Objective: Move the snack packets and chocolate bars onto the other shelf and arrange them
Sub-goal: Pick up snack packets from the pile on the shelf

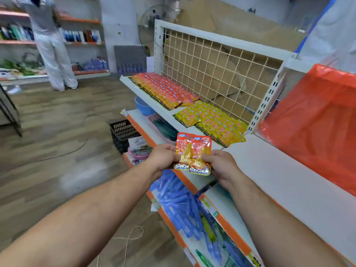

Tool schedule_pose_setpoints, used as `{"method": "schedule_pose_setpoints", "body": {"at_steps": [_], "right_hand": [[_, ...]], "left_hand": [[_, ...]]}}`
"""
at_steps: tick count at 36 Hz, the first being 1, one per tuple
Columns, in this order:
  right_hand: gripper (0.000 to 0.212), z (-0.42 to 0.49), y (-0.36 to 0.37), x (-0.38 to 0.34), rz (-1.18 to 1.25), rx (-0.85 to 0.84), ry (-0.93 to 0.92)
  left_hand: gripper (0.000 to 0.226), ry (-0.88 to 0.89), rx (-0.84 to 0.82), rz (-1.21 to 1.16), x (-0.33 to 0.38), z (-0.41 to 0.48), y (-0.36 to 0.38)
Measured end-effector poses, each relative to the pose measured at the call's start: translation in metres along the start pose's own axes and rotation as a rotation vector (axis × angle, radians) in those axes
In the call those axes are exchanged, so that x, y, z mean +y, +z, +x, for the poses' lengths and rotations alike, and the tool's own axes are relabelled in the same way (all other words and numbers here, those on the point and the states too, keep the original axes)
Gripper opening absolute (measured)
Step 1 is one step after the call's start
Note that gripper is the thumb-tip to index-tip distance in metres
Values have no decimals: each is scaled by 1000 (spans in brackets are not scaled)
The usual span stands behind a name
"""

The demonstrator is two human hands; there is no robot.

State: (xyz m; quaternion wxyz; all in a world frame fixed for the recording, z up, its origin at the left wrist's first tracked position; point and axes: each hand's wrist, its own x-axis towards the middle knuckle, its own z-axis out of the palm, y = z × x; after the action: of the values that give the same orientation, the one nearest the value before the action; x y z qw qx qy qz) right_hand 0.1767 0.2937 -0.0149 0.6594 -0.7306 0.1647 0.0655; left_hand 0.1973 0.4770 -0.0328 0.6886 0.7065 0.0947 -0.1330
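Snack packets [193,151], 2 of them, orange and overlapping, are held up just off the near edge of the top shelf [273,170]. The left hand [163,157] pinches the left packet low down and the right hand [218,164] pinches the right one, each grip pressed onto foil. They are probably being squared up before placing. The next move calls for a reach far and left to the orange rows [165,89], beside the yellow rows [213,123], laying both in line. The right packet's bottom band reads "KONCHEW". The characters above may be Chinese, but they are too blurred to read.
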Motion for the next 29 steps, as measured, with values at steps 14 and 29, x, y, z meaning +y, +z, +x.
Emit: {"method": "schedule_pose_setpoints", "body": {"at_steps": [14, 29], "right_hand": [[13, 77, 101, -33, -68, -85, -26], [9, 230, 152, -92, -42, -251, -50]], "left_hand": [[19, -14, 105, -35, 13, 71, -92], [23, -13, 280, -62, 60, 202, -137]]}}
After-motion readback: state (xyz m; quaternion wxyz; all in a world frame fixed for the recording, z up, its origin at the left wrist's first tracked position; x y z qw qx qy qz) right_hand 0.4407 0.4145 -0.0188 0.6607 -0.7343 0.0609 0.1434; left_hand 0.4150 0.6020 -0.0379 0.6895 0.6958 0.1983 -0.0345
